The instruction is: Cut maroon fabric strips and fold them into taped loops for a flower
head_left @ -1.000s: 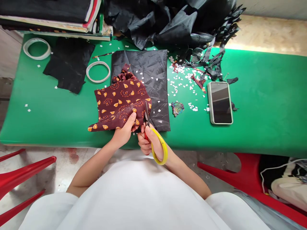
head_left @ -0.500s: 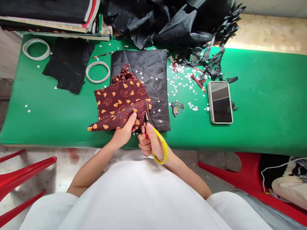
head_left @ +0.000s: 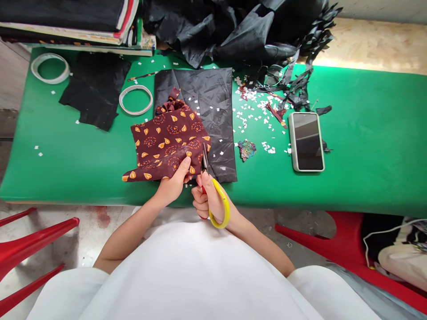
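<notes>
A maroon cloth with orange drop shapes (head_left: 167,140) lies on the green table (head_left: 66,155), partly over a flat black fabric sheet (head_left: 213,98). My left hand (head_left: 173,182) pinches the cloth's near folded edge. My right hand (head_left: 208,200) is closed through the yellow and red handles of a pair of scissors (head_left: 213,195). The blades point away from me and sit at the cloth's right edge, just beside my left thumb.
A phone (head_left: 306,141) lies face up to the right, with white paper bits and a small shiny scrap (head_left: 247,150) between. Two tape rings (head_left: 135,99) (head_left: 50,67), a black cloth piece (head_left: 95,89), heaped black fabric (head_left: 240,31) and stacked fabrics (head_left: 76,20) fill the back. Red chairs (head_left: 30,244) flank me.
The scissors and my right hand have pulled slightly toward me and the handles have closed a little. My left hand keeps its pinch on the cloth.
</notes>
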`<action>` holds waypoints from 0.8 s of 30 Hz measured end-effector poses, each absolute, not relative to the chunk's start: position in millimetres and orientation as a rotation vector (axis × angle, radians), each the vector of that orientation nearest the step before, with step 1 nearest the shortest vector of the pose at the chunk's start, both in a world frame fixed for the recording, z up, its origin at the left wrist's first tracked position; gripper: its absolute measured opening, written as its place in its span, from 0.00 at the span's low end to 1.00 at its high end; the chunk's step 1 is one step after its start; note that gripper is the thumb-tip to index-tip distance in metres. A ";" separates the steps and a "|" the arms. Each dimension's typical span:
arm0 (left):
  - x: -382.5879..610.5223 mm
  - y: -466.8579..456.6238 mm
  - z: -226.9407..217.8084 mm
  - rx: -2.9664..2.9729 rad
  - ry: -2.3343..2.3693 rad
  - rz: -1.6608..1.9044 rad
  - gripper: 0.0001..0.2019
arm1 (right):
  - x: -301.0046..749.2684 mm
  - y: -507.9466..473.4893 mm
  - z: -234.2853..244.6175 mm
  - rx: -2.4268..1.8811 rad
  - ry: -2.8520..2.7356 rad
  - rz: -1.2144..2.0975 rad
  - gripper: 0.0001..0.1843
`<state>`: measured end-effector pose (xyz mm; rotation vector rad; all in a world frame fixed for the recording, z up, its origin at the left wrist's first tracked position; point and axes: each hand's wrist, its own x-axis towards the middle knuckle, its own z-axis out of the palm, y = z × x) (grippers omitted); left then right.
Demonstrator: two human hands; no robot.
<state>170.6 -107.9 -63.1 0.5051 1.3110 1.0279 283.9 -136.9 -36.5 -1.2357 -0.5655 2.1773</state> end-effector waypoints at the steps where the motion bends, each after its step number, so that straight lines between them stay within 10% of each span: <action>1: 170.8 -107.9 -63.1 0.497 1.312 1.029 0.17 | 283.6 -137.2 -36.9 -1.235 -0.565 2.179 0.24; 24: 166.5 -106.6 -67.5 0.756 1.232 0.993 0.22 | 281.9 -122.1 -41.6 -1.145 -0.594 2.348 0.37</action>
